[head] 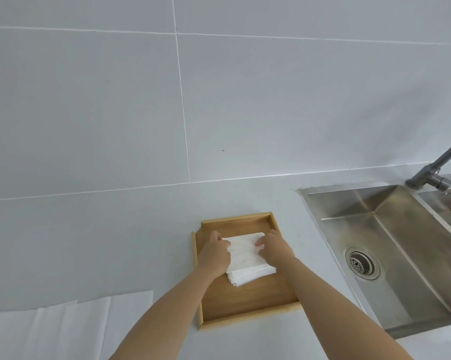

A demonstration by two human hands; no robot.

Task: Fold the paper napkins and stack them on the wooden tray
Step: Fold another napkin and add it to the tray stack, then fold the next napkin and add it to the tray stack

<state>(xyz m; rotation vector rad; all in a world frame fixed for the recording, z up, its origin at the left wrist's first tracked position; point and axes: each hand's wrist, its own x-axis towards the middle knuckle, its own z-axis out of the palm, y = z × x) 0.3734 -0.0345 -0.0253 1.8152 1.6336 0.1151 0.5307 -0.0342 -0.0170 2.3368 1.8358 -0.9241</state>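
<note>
A: From the head view, why do we have both hands down on that stack of white folded paper napkins (247, 258)?

B: We judge it is to square the pile. Our left hand (215, 254) rests against its left edge and our right hand (273, 249) lies over its right edge, so the sheets are hemmed in from 2 sides and cannot slide apart.

A: And the fingers?

B: On the left hand they curl loosely together over the far left corner of the pile; on the right they lie close together, pressing flat on the top sheet. Neither hand pinches or lifts anything that we can see.

A: Where does the pile sit?

B: Inside the shallow rectangular wooden tray (247, 297), toward its far half, with bare wood in front. The tray lies on the pale grey counter (115, 242), just beside the stainless steel sink (390, 229) with its grey tap (432, 175).

A: How do the napkins look?

B: Bright white, thin and soft. The near edges fan out unevenly in several layers, so the stack is not yet flush.

A: Anything left to fold?

B: Yes, flat unfolded white paper sheets (71, 328) lie on the counter at the near left, well apart from the tray.
</note>
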